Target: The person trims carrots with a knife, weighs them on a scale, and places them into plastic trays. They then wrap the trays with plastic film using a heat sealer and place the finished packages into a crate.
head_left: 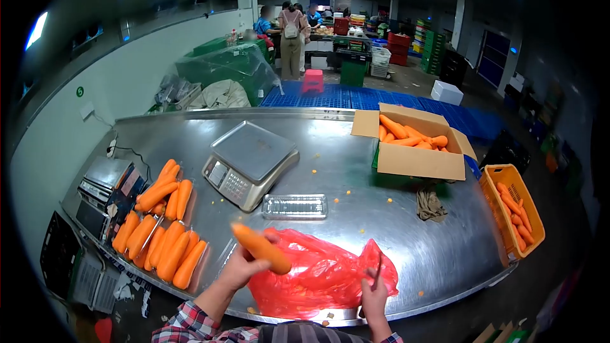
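Observation:
My left hand is closed around a large carrot, which is tilted above a red plastic bag. My right hand grips a small knife, its thin dark blade pointing up, over the bag's right part. The red bag lies crumpled at the table's front edge, with small orange scraps on it. Just beyond it sits a clear plastic tray. To the left, several carrots are grouped in clear trays.
A digital scale stands on the metal table. A cardboard box of carrots is at the back right, a crumpled cloth before it. An orange crate with carrots is at the right edge. People stand far off.

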`<state>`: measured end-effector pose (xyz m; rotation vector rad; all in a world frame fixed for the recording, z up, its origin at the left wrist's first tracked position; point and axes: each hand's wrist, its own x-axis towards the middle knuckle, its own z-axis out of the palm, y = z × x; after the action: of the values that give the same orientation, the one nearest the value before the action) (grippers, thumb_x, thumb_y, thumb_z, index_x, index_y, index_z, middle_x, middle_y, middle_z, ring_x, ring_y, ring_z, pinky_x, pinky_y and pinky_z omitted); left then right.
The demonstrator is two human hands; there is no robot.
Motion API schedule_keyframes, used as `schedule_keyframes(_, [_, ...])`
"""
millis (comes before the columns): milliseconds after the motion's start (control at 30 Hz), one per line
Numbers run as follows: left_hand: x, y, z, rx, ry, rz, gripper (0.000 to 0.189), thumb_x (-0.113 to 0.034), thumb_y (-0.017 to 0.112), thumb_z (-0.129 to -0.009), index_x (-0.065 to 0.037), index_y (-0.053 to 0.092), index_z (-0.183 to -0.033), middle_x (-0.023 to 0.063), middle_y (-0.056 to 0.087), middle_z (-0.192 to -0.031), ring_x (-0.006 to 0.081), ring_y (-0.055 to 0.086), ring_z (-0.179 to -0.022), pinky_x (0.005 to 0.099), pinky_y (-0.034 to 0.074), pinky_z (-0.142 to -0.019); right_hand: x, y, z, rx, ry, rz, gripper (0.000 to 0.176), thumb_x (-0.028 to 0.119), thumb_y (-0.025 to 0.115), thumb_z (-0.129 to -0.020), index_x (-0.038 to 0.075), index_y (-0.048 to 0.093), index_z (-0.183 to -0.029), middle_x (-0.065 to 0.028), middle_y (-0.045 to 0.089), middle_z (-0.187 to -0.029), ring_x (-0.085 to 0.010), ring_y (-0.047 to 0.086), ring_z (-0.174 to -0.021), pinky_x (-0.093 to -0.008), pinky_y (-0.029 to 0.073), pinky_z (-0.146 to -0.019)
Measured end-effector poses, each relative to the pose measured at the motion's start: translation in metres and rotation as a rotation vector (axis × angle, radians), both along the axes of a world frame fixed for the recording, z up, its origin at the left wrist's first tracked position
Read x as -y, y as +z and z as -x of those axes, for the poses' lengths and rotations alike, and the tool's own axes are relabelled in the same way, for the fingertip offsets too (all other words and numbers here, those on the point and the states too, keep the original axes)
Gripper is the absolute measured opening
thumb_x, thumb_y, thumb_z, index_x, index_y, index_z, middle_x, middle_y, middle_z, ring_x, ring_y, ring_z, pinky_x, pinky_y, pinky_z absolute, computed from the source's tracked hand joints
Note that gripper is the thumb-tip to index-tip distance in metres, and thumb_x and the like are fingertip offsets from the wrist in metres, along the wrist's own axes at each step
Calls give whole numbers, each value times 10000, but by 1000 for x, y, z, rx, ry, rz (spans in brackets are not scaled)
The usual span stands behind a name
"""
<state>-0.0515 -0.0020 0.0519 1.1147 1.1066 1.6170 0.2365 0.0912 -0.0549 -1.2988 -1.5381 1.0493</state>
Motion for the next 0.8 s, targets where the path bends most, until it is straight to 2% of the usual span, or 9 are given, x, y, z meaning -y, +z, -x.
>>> schedule_keyframes(67, [-3,0,-6,389,87,-100,569,-136,698,-790,-133,378,-1260,88,510,-1177,292,494,-1136,487,365,-1000,5,36,7,-149,42,126,281,65,540,-879,-25,508,-1143,-94,633,-1015,-85,569,-589,-204,453,-510])
schedule_keyframes(100, [-8,-4,-11,538,109,-103,581,-140,694,-796,-141,355,-1268,88,502,-1178,298,490,-1138,494,357,-1005,7,34,12,-197,133,141,275,66,519,-894,-11,482,-1156,-88,631,-1002,-38,502,-503,-164,388,-425])
schedule_keyframes(133, [-14,-10,-18,687,132,-105,594,-145,690,-802,-150,333,-1276,88,494,-1180,304,487,-1141,501,348,-1011,13,40,21,-267,237,216,400,75,568,-870,-22,448,-1239,-75,609,-1024,-88,565,-787,-240,460,-699])
schedule_keyframes(233, [-25,-25,-50,793,99,-46,586,-176,668,-823,-171,326,-1298,68,435,-1264,279,419,-1211,504,296,-1046,27,59,50,-510,515,246,595,104,595,-854,10,284,-1352,-116,406,-1296,-113,563,-928,-254,458,-799])
schedule_keyframes(400, [-21,-32,-67,1027,-20,54,580,-199,652,-838,-167,330,-1319,61,391,-1322,254,356,-1267,502,253,-1075,26,67,53,-573,443,446,568,107,635,-825,3,344,-1301,-79,552,-958,-97,562,-653,-198,457,-550])
schedule_keyframes(433, [-20,-36,-66,1038,-39,87,576,-208,646,-843,-154,331,-1322,66,392,-1324,255,355,-1269,501,246,-1079,29,67,56,-602,413,419,525,102,657,-813,4,395,-1257,-36,548,-810,-70,518,-559,-188,411,-455])
schedule_keyframes(533, [-15,-42,-56,1049,-129,255,511,-200,627,-862,-110,360,-1288,98,426,-1293,278,402,-1233,505,309,-1041,33,50,58,-595,360,297,540,122,713,-781,29,426,-1229,-51,550,-710,-90,475,-434,-214,387,-377])
schedule_keyframes(667, [-6,-41,-47,1076,-228,439,481,-207,609,-877,-22,377,-1254,164,445,-1281,318,426,-1226,534,344,-1025,33,40,51,-477,384,230,531,74,735,-747,28,466,-1203,-42,534,-708,-87,487,-443,-207,405,-379])
schedule_keyframes(800, [-3,-42,-41,1065,-252,458,485,-217,609,-876,-8,379,-1248,180,440,-1279,316,432,-1220,525,344,-1035,34,53,51,-520,445,275,498,30,720,-742,25,480,-1179,-47,526,-699,-94,488,-437,-215,406,-369])
